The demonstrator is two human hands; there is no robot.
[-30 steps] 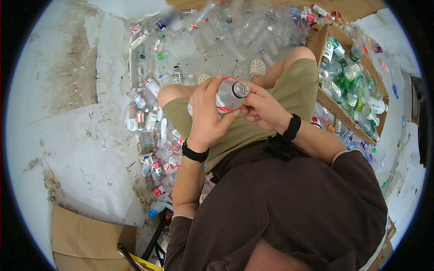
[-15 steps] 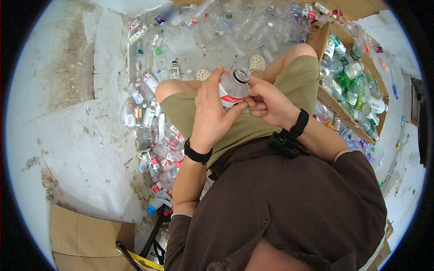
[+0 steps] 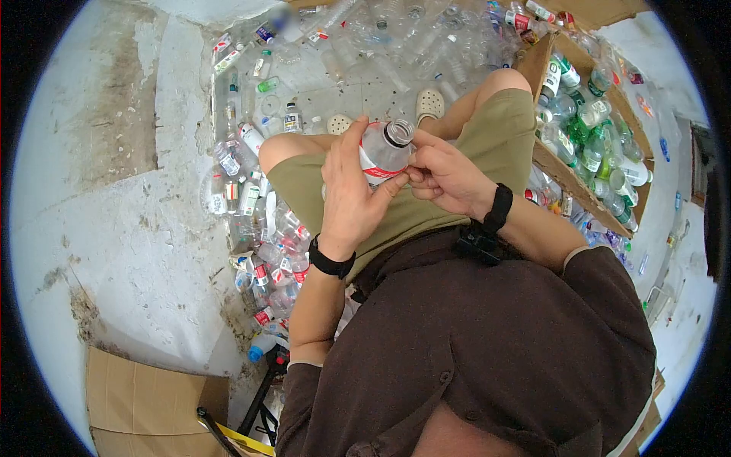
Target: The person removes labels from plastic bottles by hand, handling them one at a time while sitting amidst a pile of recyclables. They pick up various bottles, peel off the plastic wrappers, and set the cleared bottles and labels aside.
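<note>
A clear, capless plastic bottle (image 3: 392,154) with a red and white label (image 3: 371,169) is held above my lap, its open neck tilted up and away from me. My left hand (image 3: 352,190) is wrapped around the bottle's left side, thumb along the lower edge. On the right side, my right hand (image 3: 451,174) is closed, its thumb and fingers pinched against the bottle at the label's edge. The exact grip of those fingertips is partly hidden.
Loose clear bottles (image 3: 426,38) cover the floor ahead, with more bottles (image 3: 278,263) heaped along the left. To the right stands a wooden-sided box (image 3: 582,186) holding green and clear bottles. Flattened cardboard (image 3: 145,396) lies at lower left, beside a black and yellow frame (image 3: 244,438).
The bottle and both hands have shifted slightly left, and the bottle's neck has tipped a little. Both hands remain on it.
</note>
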